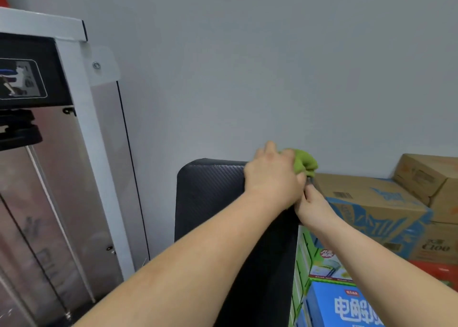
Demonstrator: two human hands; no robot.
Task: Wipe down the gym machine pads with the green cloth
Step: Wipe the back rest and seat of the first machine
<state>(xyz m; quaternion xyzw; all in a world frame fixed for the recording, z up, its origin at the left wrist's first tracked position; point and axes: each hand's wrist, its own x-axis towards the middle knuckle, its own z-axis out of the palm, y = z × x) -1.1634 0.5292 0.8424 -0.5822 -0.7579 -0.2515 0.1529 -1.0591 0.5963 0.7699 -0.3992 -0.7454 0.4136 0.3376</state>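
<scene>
A black upright back pad [210,193] of the gym machine stands in the middle of the view. My left hand [272,175] lies over its top right corner and grips the bunched green cloth [305,162], pressing it onto the pad's top edge. Just below, my right hand [316,209] holds the pad's right edge, thumb pointing up toward the cloth. Its fingers are hidden behind the pad and my left hand. My left forearm crosses the lower part of the pad and hides it.
The machine's white frame [99,168] with a clear weight-stack cover stands close on the left. Stacked cardboard boxes [371,202] and blue and green cartons [347,302] crowd the right side against the pad. A plain grey wall [247,66] runs behind.
</scene>
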